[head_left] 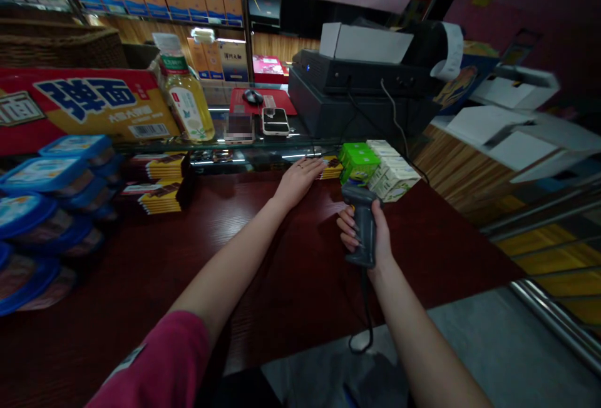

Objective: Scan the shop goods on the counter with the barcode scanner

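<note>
My right hand (382, 229) is wrapped round the grip of a dark grey barcode scanner (365, 226), held above the dark red table with its cord hanging down. The scanner's head is close to a green box (358, 161) and a block of small white-and-green cartons (393, 170). My left hand (299, 181) lies palm down with its fingers stretched out. Its fingertips reach a small stack of chocolate bars (331, 168) in yellow and brown wrappers, left of the green box. Part of that stack is hidden by the fingers.
At left are more chocolate bars (162, 195) and stacked blue-lidded tubs (47, 173). Behind stand a red-and-yellow carton (89, 104), an oil bottle (190, 104), a phone (275, 121) and a mouse (252, 96). Black till equipment (323, 104) stands at back right.
</note>
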Available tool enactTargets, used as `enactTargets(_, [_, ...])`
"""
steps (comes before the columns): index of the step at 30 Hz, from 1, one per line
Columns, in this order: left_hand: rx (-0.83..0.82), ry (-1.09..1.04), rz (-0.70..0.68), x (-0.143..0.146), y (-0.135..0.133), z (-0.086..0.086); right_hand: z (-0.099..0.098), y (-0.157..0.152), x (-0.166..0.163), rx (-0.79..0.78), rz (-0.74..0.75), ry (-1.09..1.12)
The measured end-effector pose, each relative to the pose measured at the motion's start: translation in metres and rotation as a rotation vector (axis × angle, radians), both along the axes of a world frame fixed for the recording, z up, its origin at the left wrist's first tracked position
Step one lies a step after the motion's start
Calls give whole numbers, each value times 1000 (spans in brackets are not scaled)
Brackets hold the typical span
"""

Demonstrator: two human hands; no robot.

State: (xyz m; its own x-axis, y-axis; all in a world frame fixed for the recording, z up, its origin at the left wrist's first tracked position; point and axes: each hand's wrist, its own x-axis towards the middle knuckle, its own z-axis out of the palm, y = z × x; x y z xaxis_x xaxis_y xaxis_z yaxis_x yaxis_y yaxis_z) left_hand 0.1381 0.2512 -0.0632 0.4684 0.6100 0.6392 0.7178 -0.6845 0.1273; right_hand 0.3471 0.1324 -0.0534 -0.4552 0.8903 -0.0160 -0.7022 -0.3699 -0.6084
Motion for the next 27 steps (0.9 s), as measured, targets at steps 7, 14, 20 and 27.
enactTargets(7, [129, 182, -105, -78, -106, 7, 3, -17, -8, 49, 61, -59])
enactTargets(14, [91, 182, 307, -225, -218, 19, 3, -42, -67, 51, 239, -91])
enactTargets(20, [3, 75, 726, -273, -224, 15, 2, -53, -153, 67, 436, -80])
enactTargets(27, [-19, 24, 661, -272, -219, 17, 3, -59, -201, 112, 555, -131])
